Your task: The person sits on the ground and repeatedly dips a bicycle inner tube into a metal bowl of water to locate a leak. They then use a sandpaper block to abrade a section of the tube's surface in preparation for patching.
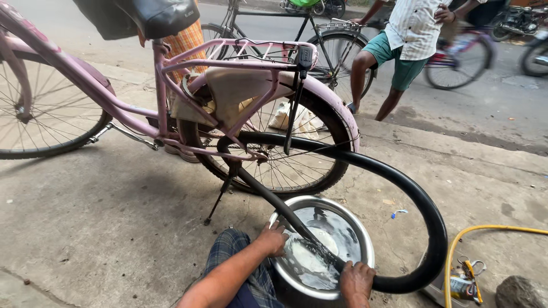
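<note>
head view looks down on a pink bicycle [171, 102] parked on its kickstand, its rear wheel [279, 165] just behind a metal basin [365, 239] of water. a black inner tube [425, 205] loops out from the wheel, arcs right of the basin and dips across the water. the left hand [273, 238] presses the tube down at the basin's near-left rim, fingers curled on it; the right hand [357, 282] is clenched around the tube at the near-right rim. right of the basin lie a yellow hose [474, 234] and a small yellow-handled tool [469, 279]. beyond the bicycle, another person in green shorts [399, 57] stands by a black bicycle [319, 40]. bare concrete [103, 228] lies open left of the basin.
</note>
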`<state>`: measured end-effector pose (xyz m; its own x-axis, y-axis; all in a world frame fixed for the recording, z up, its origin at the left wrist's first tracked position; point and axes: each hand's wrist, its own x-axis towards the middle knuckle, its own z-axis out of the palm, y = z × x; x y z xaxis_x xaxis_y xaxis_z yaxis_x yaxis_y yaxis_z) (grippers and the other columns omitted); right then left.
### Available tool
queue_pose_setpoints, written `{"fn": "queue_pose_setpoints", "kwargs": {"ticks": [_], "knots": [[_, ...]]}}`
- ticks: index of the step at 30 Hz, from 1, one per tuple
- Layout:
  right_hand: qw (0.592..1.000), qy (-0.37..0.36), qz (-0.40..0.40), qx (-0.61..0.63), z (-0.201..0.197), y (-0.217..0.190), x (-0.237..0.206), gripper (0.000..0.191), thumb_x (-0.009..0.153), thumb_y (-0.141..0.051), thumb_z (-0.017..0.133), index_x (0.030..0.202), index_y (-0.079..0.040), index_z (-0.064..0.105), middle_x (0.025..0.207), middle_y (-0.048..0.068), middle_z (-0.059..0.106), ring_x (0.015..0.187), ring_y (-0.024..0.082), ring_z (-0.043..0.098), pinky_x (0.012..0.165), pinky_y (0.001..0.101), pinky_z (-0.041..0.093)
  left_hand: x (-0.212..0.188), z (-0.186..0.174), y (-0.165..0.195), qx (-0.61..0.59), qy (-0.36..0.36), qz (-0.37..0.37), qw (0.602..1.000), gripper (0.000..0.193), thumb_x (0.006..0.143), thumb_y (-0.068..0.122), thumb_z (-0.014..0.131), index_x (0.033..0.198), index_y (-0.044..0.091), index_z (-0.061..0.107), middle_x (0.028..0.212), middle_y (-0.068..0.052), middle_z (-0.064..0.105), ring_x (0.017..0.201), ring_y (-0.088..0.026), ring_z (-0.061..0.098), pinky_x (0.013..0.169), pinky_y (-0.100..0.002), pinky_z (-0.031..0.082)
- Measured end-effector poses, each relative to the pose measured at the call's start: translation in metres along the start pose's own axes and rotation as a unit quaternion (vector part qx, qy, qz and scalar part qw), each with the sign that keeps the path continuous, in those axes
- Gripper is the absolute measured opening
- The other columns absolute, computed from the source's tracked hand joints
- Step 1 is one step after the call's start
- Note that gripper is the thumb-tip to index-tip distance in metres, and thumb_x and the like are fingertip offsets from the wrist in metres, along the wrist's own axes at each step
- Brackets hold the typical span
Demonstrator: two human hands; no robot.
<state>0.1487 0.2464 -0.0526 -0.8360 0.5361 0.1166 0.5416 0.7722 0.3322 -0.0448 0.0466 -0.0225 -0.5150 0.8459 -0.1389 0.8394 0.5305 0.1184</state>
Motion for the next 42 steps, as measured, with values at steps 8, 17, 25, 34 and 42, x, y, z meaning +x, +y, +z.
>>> {"fn": "queue_pose_setpoints", "kwargs": {"ticks": [8, 17, 25, 34, 42], "knots": [[0.999, -0.051, -0.009, -0.007, -0.013, -0.002, -0.004, 0.034, 0.098, -0.026, 0.047, 0.127, -0.014, 0.061, 0.115, 0.016, 0.067, 0.115, 0.034, 0.062, 0.104, 0.0534, 0.039, -0.015, -0.012, 0.007, -0.025, -0.072, -0.031, 0.997, 0.067, 0.081, 0.043, 0.076, 0.141, 0.016, 0.062, 0.152, -0.017, 0.052, 0.151, -0.042, 0.032, 0.123, -0.064, 0.019], [0.974, 0.202, -0.029, 0.098, -0.009, 0.007, -0.021, 0.036, 0.086, -0.028, 0.065, 0.118, -0.011, 0.067, 0.128, 0.022, 0.067, 0.098, 0.037, 0.068, 0.096, 0.0577, 0.047, 0.001, 0.004, 0.009, -0.102, -0.106, -0.007, 0.989, 0.082, 0.083, 0.056, 0.082, 0.144, 0.013, 0.048, 0.143, -0.018, 0.047, 0.132, -0.04, 0.039, 0.109, -0.057, 0.029], [0.984, 0.137, -0.07, 0.089, 0.026, 0.013, -0.03, 0.037, 0.1, -0.012, 0.055, 0.133, -0.011, 0.071, 0.105, 0.024, 0.067, 0.105, 0.043, 0.061, 0.107, 0.0573, 0.037, 0.014, 0.07, 0.003, -0.133, -0.045, 0.089, 0.986, 0.075, 0.084, 0.043, 0.076, 0.147, 0.012, 0.051, 0.112, -0.026, 0.07, 0.102, -0.045, 0.066, 0.086, -0.055, 0.053], [0.996, -0.005, -0.083, -0.006, 0.008, 0.005, -0.004, 0.031, 0.098, -0.018, 0.056, 0.125, -0.01, 0.069, 0.119, 0.032, 0.066, 0.113, 0.048, 0.061, 0.105, 0.0603, 0.034, 0.009, 0.051, 0.007, -0.081, -0.012, 0.087, 0.993, 0.044, 0.089, 0.031, 0.076, 0.125, 0.008, 0.069, 0.116, -0.02, 0.071, 0.111, -0.041, 0.065, 0.094, -0.051, 0.052], [0.995, -0.027, -0.064, -0.072, 0.016, -0.01, 0.008, 0.028, 0.098, -0.019, 0.055, 0.113, 0.0, 0.069, 0.117, 0.031, 0.067, 0.118, 0.045, 0.061, 0.109, 0.0581, 0.036, 0.039, 0.076, -0.004, -0.034, 0.078, 0.11, 0.99, 0.065, 0.08, 0.027, 0.074, 0.14, 0.01, 0.059, 0.153, -0.024, 0.043, 0.144, -0.045, 0.031, 0.114, -0.064, 0.023]]}}
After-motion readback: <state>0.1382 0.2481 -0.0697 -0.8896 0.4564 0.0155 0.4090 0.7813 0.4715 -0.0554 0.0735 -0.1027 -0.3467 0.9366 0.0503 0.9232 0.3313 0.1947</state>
